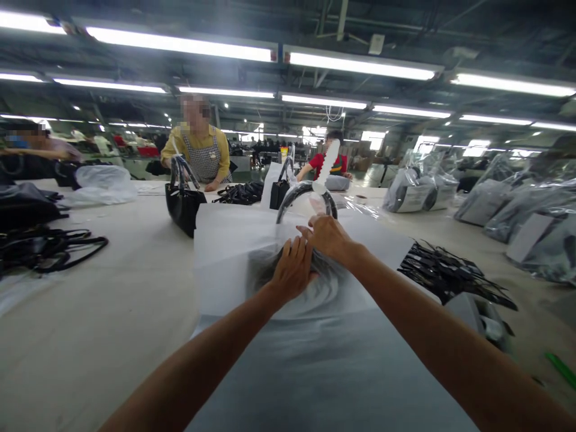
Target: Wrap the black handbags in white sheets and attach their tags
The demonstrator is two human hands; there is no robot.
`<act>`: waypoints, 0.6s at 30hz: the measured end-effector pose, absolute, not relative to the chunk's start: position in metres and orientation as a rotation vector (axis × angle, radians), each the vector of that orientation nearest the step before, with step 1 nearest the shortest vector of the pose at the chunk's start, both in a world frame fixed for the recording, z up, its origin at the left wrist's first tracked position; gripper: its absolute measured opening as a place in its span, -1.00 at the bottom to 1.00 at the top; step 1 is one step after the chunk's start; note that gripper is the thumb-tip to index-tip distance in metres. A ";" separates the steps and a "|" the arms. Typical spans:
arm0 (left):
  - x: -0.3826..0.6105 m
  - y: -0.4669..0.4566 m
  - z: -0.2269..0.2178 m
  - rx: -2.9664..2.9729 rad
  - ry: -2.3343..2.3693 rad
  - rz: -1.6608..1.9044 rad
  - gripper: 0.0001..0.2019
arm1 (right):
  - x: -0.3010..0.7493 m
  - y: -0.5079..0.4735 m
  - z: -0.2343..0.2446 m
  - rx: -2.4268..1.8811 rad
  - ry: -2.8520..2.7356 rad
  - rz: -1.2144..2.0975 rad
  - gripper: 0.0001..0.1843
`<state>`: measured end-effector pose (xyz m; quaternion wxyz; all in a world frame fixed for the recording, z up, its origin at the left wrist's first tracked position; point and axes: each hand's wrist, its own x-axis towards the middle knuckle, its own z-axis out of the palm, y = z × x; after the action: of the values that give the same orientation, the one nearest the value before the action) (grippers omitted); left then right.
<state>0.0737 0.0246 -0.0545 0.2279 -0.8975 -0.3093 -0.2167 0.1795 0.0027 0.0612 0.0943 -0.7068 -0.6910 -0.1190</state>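
White tissue paper [342,348] lies spread in front of me, with a dark handbag [261,267] showing through it. Flat on the covered bag, my left hand [292,270] rests with its fingers stretched out. My right hand [330,237] has its fingers bent at the paper by the base of the bag's handle [292,198] and seems to pinch the paper; the fingertips are partly hidden. The handle stands up in an arch, wrapped in clear film. A white wavy-edged strip [328,165] rises from its top.
A black handbag [183,204] stands at left, before a person in a checked apron [209,157]. Another person in red [317,161] is farther back. Black straps [450,270] and a grey tape dispenser [477,318] lie right, near plastic-wrapped bags [486,195]. More black straps [49,249] lie left.
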 end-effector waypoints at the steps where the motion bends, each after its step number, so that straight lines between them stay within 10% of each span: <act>1: 0.075 0.027 -0.051 -2.500 -0.870 -0.611 -0.33 | 0.179 0.004 0.060 -2.093 -2.031 -0.336 -0.50; 18: 0.097 0.067 0.000 -2.892 -1.114 -0.182 -0.37 | 0.173 -0.006 0.040 -2.099 -2.115 -0.388 -0.64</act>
<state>0.0974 0.0669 0.0000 0.0184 -0.9314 -0.3587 -0.0587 0.1725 -0.0059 0.0404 0.0683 -0.6969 -0.7022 -0.1289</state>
